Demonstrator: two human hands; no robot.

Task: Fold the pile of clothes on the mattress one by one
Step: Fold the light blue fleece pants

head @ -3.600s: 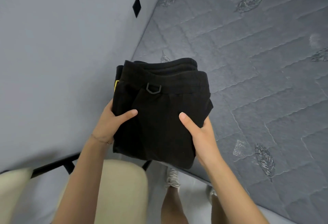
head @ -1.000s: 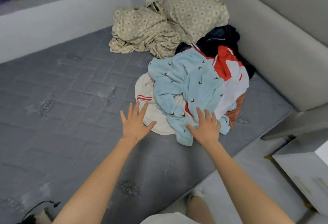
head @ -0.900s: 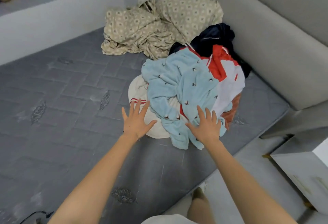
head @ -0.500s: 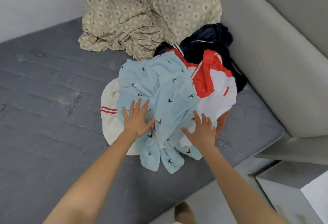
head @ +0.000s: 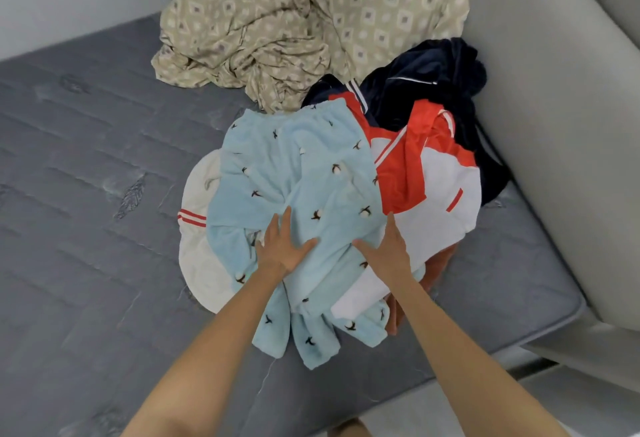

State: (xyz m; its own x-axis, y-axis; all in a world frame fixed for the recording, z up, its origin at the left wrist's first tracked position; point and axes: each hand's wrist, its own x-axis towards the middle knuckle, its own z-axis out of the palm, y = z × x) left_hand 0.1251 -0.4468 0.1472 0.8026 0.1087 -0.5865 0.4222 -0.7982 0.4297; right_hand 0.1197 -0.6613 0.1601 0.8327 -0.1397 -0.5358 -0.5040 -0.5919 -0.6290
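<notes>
A pile of clothes lies on the grey quilted mattress [head: 90, 166] near its right end. On top is a light blue fleece garment with small bird prints [head: 298, 173]. Under it are a red and white top [head: 429, 180], a cream piece with red stripes [head: 197, 239] and a dark navy garment [head: 433, 80]. My left hand [head: 282, 246] rests flat on the blue garment with fingers spread. My right hand [head: 388, 248] lies flat on the blue garment's right side, fingers straight. Neither hand grips cloth.
A crumpled beige patterned sheet [head: 242, 31] and a matching pillow [head: 384, 3] lie behind the pile. A padded grey headboard [head: 568, 90] runs along the right. The mattress edge [head: 519, 336] is close on the near right; a wall stands at the far left.
I put down the folded black garment and turned to the pile. Over the last second both hands moved forward onto the light blue garment and now lie on it.
</notes>
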